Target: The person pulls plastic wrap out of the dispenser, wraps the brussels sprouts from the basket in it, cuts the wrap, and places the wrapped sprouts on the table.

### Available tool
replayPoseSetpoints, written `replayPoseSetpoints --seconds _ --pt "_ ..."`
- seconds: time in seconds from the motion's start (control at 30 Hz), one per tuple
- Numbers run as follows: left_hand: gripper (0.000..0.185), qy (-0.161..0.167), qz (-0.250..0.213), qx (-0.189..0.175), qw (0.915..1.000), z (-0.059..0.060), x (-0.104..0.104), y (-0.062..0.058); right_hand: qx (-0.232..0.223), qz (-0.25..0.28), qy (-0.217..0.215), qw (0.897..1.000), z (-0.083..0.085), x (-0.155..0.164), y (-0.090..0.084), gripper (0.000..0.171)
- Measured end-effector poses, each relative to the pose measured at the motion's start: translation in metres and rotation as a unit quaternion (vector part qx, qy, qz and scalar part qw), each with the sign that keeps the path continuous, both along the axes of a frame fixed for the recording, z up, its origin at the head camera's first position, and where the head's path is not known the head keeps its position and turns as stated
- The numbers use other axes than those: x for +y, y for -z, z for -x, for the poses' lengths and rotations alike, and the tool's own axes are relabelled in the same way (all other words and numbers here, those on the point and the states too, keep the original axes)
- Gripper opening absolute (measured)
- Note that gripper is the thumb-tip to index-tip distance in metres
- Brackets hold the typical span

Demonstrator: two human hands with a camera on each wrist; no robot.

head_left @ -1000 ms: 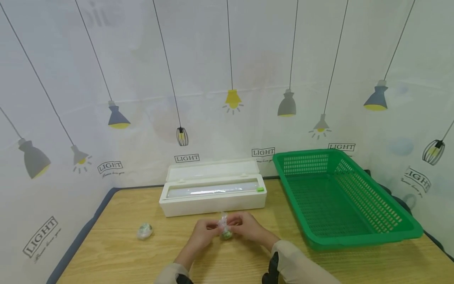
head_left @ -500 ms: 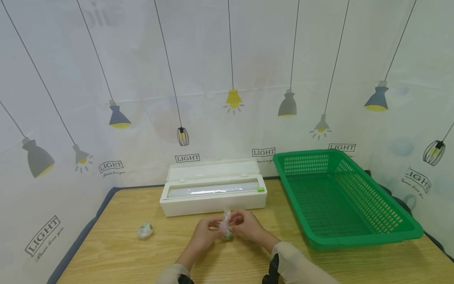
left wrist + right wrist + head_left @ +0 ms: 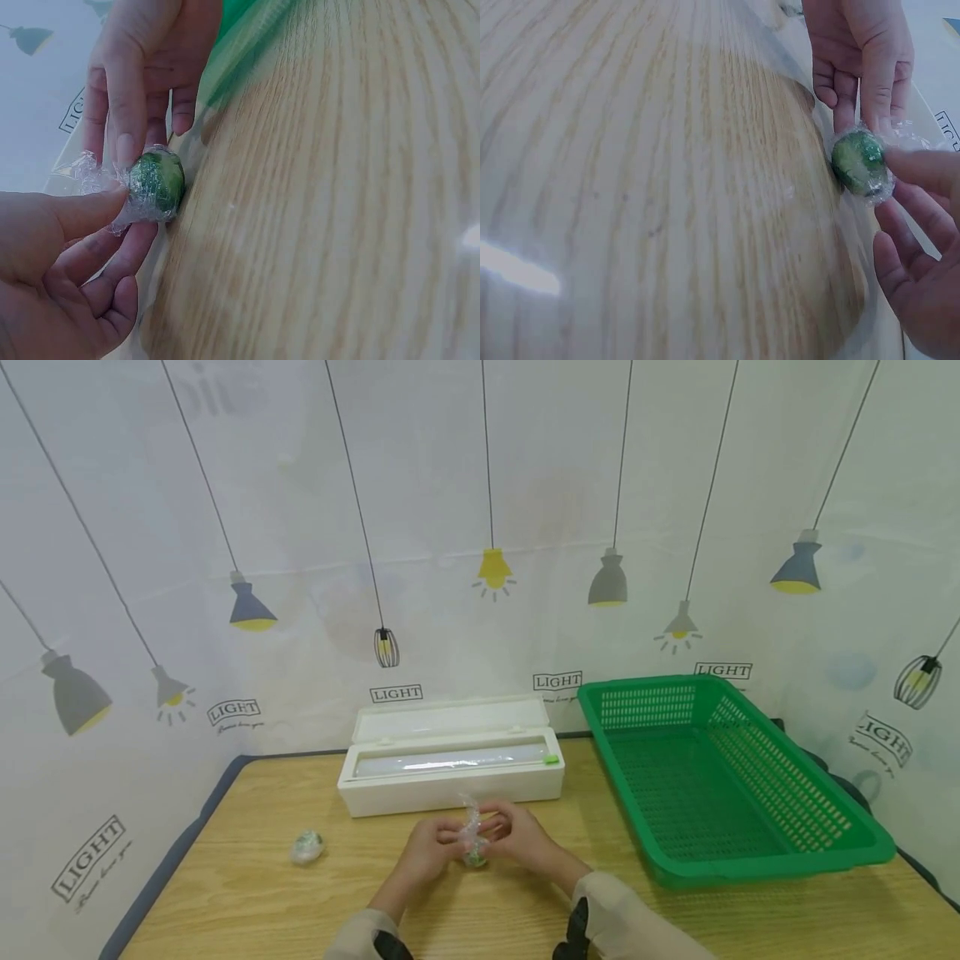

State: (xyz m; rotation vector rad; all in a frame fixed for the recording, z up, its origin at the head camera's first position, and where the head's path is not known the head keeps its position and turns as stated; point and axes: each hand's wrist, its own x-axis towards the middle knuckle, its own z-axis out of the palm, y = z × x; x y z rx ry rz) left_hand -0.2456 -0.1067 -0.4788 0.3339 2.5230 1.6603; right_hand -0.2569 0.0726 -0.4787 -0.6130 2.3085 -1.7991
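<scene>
A small, round, green fruit or vegetable is wrapped in clear cling film, its exact kind not plain through the wrap. The gathered film tail stands up above it in the head view. My left hand pinches the bunched film from the left with thumb and fingers. From the opposite side my right hand pinches the same film neck. In the right wrist view the green ball sits just below both thumbs, close over the wooden table. Another film-wrapped green ball lies to the left on the table.
Behind the hands stands a white cling film box, lid up, a film roll inside and a green slider at its right end. A large green plastic basket occupies the right side. A lamp-printed backdrop encloses the table.
The gathered film tail now stands longer and more twisted above the fingers. Both hands keep their place, with small finger shifts round the film neck; the rest stays put.
</scene>
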Motion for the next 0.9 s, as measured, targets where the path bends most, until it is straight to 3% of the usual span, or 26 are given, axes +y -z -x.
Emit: replayPoseSetpoints --seconds 0.2,0.37,0.47,0.67,0.9 --pt "0.029 0.014 0.005 0.012 0.9998 -0.0012 -0.0047 0.0011 -0.007 0.005 0.031 0.999 0.0031 -0.0056 0.0072 0.044" --pt "0.044 0.048 -0.033 -0.008 0.9982 -0.0022 -0.0061 0.0022 -0.013 0.018 0.043 0.999 0.002 -0.007 0.0059 0.043" --pt "0.048 0.044 -0.035 -0.001 0.9984 -0.0027 -0.0043 0.0041 -0.008 0.031 0.046 0.998 0.0017 -0.0074 0.007 0.045" --pt "0.027 0.046 0.0 0.043 0.998 -0.0027 -0.0026 0.0035 0.008 0.04 0.049 0.998 0.002 -0.0082 0.0092 0.048" --pt "0.019 0.075 0.021 0.038 0.9962 0.0007 -0.0054 0.0026 0.0 0.048 0.038 0.998 0.0025 -0.0063 0.0089 0.049"
